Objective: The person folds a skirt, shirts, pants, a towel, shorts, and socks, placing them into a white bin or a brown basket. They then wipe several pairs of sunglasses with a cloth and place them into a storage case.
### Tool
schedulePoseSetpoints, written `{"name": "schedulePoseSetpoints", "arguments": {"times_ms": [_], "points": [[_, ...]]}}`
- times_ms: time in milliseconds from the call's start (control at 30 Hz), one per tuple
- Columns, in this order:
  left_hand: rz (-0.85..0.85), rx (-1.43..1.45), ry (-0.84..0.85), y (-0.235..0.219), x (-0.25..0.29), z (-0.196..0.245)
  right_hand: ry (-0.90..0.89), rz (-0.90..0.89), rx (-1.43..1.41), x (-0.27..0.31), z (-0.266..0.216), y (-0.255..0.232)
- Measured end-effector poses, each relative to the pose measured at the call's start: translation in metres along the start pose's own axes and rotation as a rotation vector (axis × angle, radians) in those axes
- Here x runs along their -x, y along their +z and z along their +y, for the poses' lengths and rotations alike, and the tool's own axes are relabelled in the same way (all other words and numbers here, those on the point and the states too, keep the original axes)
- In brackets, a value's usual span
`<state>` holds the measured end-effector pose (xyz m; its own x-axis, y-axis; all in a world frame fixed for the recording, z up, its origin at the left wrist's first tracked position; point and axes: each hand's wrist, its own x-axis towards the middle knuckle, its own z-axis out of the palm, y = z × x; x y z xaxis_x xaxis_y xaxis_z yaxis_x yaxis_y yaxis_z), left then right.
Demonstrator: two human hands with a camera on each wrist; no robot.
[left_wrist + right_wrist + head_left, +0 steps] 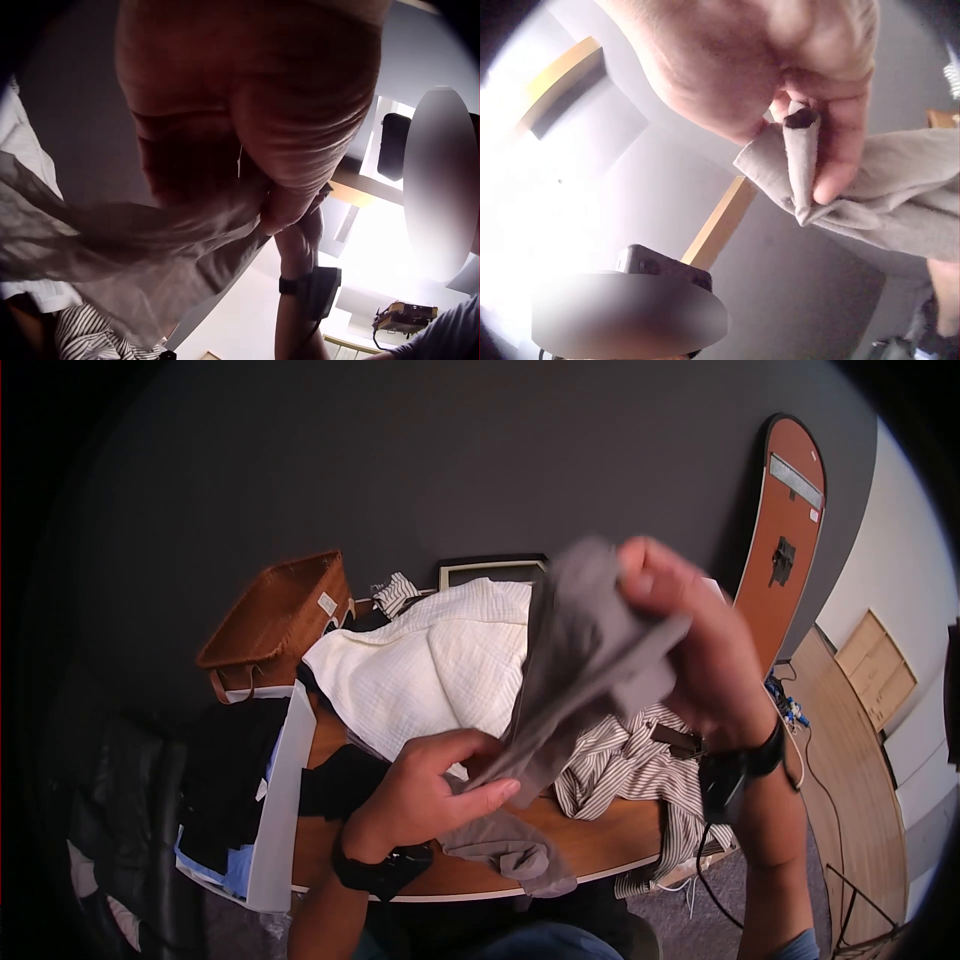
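Both hands hold a grey cloth garment (585,650) stretched up over the table. My left hand (430,785) pinches its lower edge between thumb and fingers; the left wrist view shows the thumb tip on the thin grey fabric (150,255). Higher and to the right, my right hand (705,650) grips the upper end, where the right wrist view shows a rolled fold of cloth (802,161) at the fingers. Below the left hand, crumpled grey cloth (515,850) lies on the table's front edge. Behind the held garment lies a white textured cloth (430,660).
A striped garment (630,760) lies at the right of the wooden table (600,835) and hangs over its edge. A brown basket (275,620) stands back left, near a white box (280,820) holding dark clothes. A picture frame (490,567) leans behind; a snowboard-shaped board (785,530) stands right.
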<state>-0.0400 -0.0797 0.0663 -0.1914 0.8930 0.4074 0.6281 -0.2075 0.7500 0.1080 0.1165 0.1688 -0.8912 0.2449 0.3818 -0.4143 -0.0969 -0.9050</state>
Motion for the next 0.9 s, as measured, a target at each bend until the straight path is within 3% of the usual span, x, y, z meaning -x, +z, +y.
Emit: {"name": "schedulePoseSetpoints", "arguments": {"times_ms": [33,100,133,200,233,333,433,500,567,633,767,833,900], "points": [[0.003,-0.003,0.007,0.000,-0.003,-0.001,-0.046,-0.057,-0.027,-0.010,-0.016,0.005],[0.174,0.161,0.119,0.002,-0.010,-0.006,-0.153,-0.096,-0.011,-0.030,-0.039,0.010],[0.159,0.189,0.027,-0.001,-0.010,0.005,-0.164,-0.223,-0.021,-0.039,-0.055,0.009],[0.179,0.264,0.066,0.003,-0.016,0.010,-0.269,-0.239,0.018,-0.055,-0.083,0.000],[0.197,0.340,0.095,0.003,-0.019,0.011,-0.174,-0.408,0.007,-0.072,-0.102,-0.006],[0.168,0.351,0.155,0.001,-0.031,0.013,-0.340,-0.431,0.180,-0.091,-0.139,0.037],[0.187,0.405,0.199,0.008,-0.037,0.013,-0.365,-0.490,0.110,-0.111,-0.171,0.036],[0.070,0.193,0.115,0.007,-0.040,0.012,-0.370,-0.508,0.105,-0.121,-0.189,0.042],[0.092,0.229,0.139,0.015,-0.038,0.006,-0.406,-0.484,0.140,-0.112,-0.201,0.031],[-0.201,0.252,-0.162,0.018,-0.034,-0.013,-0.451,-0.445,0.176,-0.107,-0.216,0.021],[-0.250,0.356,-0.295,0.001,0.016,-0.044,-0.675,-0.219,0.336,-0.083,-0.265,-0.031],[-0.242,0.389,-0.420,-0.025,0.044,-0.063,-0.800,0.007,0.593,-0.054,-0.284,-0.086],[-0.129,0.382,-0.397,-0.054,0.071,-0.069,-0.853,0.273,1.074,-0.009,-0.295,-0.157]]}}
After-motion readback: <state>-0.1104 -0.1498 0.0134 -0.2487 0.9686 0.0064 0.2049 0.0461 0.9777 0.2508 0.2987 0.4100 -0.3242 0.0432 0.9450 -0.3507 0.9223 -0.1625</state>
